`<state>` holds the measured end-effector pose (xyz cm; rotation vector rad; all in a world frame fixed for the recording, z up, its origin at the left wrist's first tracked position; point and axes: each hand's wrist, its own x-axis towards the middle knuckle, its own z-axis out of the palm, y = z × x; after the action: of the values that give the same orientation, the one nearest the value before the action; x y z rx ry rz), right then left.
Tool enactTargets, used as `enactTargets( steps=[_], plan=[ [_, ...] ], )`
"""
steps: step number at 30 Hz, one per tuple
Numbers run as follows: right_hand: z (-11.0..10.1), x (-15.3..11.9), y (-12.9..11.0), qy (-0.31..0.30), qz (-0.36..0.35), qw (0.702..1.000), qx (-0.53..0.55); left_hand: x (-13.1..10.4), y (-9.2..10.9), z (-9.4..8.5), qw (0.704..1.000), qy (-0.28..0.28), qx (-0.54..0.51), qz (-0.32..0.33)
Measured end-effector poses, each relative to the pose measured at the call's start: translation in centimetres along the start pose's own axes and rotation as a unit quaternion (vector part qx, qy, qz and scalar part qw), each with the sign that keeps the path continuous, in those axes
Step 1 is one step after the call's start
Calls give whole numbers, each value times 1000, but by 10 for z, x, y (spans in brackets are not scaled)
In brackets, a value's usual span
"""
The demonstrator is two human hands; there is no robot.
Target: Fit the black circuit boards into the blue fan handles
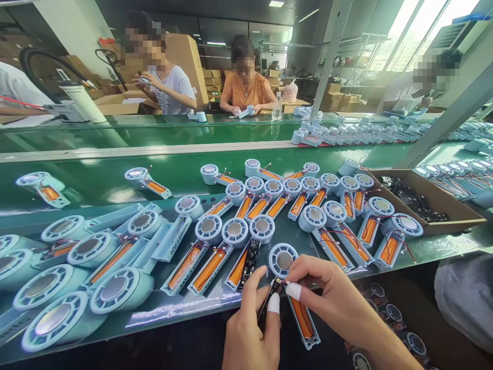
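Item: "Speed FAN", dark lettering along a light-blue fan handle [172, 241], beyond and left of the left hand [252, 326]. Item: "Speed", upside down, on another handle [220, 207], farther beyond the same hand. Item: black circuit board [250, 262], just beyond that hand, white markings too small to read. Item: white shirt [175, 91], far beyond, print illegible.

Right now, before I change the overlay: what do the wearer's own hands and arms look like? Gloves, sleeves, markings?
Left hand: white cover over the thumb tip, no glove. Right hand: matching white thumb cover, no glove. No sleeve, watch or marking visible on the right forearm; left forearm out of frame.
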<state>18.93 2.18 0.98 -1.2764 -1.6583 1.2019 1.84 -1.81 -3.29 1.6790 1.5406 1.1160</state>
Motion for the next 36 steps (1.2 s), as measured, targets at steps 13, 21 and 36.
enactTargets(
  steps=[13, 21, 36],
  plan=[
    [18, -6, -10, 65, -225, 869, -436, -6, -14, 2, 988, 31, 46, 145],
    [26, -5, -13, 78, -231, 853, -462, -10, -17, 2, 979, 59, 71, 183],
    [19, -2, -8, 49, -222, 902, -368, -8, -15, -5, 982, 53, 61, 169]
  ],
)
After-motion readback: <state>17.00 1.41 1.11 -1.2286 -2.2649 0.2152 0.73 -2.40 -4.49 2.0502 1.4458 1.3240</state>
